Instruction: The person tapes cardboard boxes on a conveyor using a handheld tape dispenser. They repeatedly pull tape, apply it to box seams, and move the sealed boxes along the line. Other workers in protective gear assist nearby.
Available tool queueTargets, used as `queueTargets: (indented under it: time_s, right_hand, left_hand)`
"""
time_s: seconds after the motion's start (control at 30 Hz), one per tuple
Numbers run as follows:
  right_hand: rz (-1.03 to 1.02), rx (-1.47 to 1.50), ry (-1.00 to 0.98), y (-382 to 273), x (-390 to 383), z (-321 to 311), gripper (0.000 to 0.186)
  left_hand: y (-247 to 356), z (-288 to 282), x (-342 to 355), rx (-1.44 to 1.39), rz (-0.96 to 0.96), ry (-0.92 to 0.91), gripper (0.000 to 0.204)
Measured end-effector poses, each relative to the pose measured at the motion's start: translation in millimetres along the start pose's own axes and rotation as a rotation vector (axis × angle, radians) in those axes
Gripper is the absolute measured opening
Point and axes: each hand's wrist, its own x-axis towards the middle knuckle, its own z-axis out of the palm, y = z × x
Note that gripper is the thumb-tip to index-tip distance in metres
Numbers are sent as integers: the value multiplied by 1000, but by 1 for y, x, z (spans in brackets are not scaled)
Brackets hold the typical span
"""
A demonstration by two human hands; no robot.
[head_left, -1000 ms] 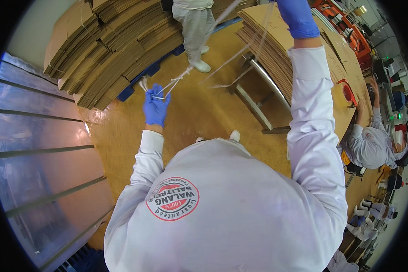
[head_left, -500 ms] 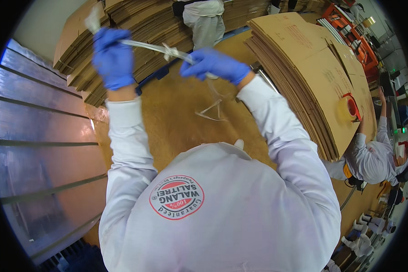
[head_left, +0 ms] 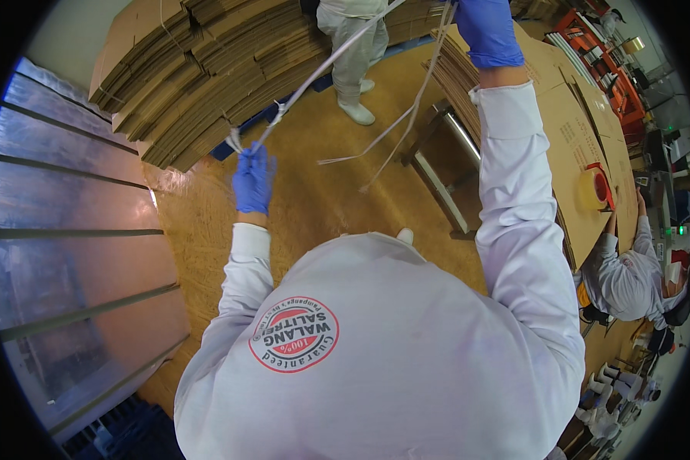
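Observation:
My left hand [head_left: 253,180], in a blue glove, is closed on a white plastic strap [head_left: 322,67] at the centre left. A short tuft of the strap sticks up from the fist, and there is a knot a little above it. From there the strap runs taut up and right, leaving the picture at the top edge. My right hand [head_left: 489,34], also blue-gloved, is raised at the top right, its fingers partly cut off by the edge. Loose strap ends [head_left: 414,111] hang down from beside it, so it appears closed on the strap.
Stacks of flat cardboard [head_left: 230,65] stand at the far left, with another cardboard stack [head_left: 590,176] at right bearing a tape dispenser [head_left: 595,188]. A metal frame [head_left: 441,180] stands beside it. One person [head_left: 353,54] stands ahead, another [head_left: 625,272] at right. Strip curtains [head_left: 77,268] hang at left.
My hands have moved far apart: the left down and right, the right up and right. The strap between them has lengthened and drawn taut, and its loose ends now hang from the right hand.

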Motion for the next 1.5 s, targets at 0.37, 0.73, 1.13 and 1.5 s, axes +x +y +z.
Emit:
queueTargets:
  time_s: [0.37,0.73,1.13,1.5]
  right_hand:
    - [-283,-328,53,-32,22,12,9]
    - [-66,-277,252,-58,-16,5,11]
    - [-556,-618,754,-118,-94,-85,13]
    - [168,-6,961,31,-246,-61,24]
  left_hand:
    - [-62,-30,3,195,-310,-37,28]
    - [56,134,45,741,386,-521,64]
    - [-80,309,-85,1003,-356,-1161,42]
    - [-69,333,-2,730,118,-764,29]
